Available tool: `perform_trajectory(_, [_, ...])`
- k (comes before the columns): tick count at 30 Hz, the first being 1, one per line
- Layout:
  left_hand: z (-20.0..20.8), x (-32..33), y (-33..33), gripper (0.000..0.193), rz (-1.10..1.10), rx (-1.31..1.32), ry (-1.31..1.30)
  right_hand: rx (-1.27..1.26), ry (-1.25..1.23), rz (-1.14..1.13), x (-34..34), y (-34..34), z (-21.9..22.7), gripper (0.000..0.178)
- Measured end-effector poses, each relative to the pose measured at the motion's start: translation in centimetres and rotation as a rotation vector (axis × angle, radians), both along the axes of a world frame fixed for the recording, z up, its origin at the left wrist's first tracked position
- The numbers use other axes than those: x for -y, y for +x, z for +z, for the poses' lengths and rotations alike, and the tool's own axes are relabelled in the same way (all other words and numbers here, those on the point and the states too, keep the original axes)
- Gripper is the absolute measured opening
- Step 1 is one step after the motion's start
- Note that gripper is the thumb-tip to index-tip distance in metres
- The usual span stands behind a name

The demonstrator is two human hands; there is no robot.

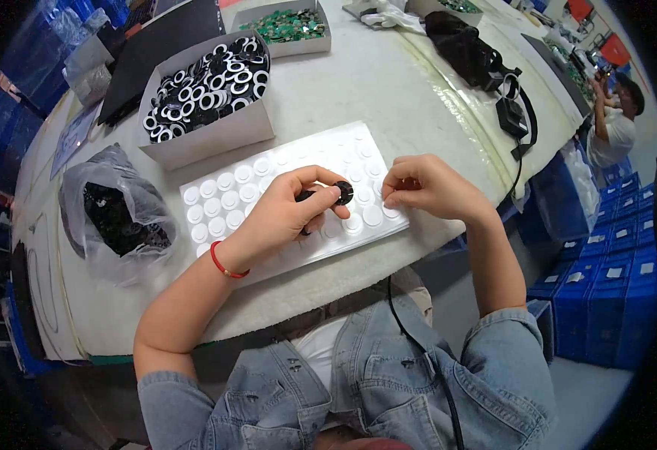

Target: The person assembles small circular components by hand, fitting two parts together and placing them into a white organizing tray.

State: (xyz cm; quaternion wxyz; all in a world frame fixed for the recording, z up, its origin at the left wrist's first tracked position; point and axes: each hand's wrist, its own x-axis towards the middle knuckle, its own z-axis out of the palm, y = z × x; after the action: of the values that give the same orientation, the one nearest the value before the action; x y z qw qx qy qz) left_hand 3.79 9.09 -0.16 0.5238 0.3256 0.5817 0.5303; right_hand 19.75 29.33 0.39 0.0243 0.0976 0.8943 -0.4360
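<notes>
My left hand (287, 202), with a red bracelet at its wrist, pinches a small round black plastic part (343, 193) with slots in its rim. More black shows between its curled fingers, too covered to make out. Below the hand lies a white plastic tray (336, 142) with rows of round wells. Over the tray's right edge hovers my right hand (430, 186), its thumb and fingertips drawn together. Whatever is between those fingertips, if anything, is too small to see.
A cardboard box (216, 139) of black-and-white rings stands behind the tray, near a box of green circuit boards (291, 46). On the left sits a plastic bag (118, 217) of black parts. A black cabled adapter (512, 118) and a co-worker (615, 124) are to the right.
</notes>
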Motion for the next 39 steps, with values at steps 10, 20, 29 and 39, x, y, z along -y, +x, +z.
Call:
perform_trajectory(10, [0.6, 0.1, -0.1, 0.017, 0.002, -0.003, -0.030, -0.284, -0.033, 0.361, -1.0, 3.3, 2.3, 0.015])
perform_trajectory(20, [0.1, 0.1, -0.2, 0.033, -0.056, 0.065, 0.015, -0.326, -0.399, -0.279, 5.8, -1.7, 0.9, 0.011])
perform_trajectory(29, [-0.2, 0.2, -0.5, 0.033, -0.051, 0.096, 0.020, -0.395, -0.293, -0.302, 5.9, -2.8, -0.4, 0.010])
perform_trajectory(39, [-0.2, 0.1, 0.0, 0.027, -0.015, -0.045, 0.046, -0.419, -0.201, -0.301, 6.2, -2.8, -0.4, 0.007])
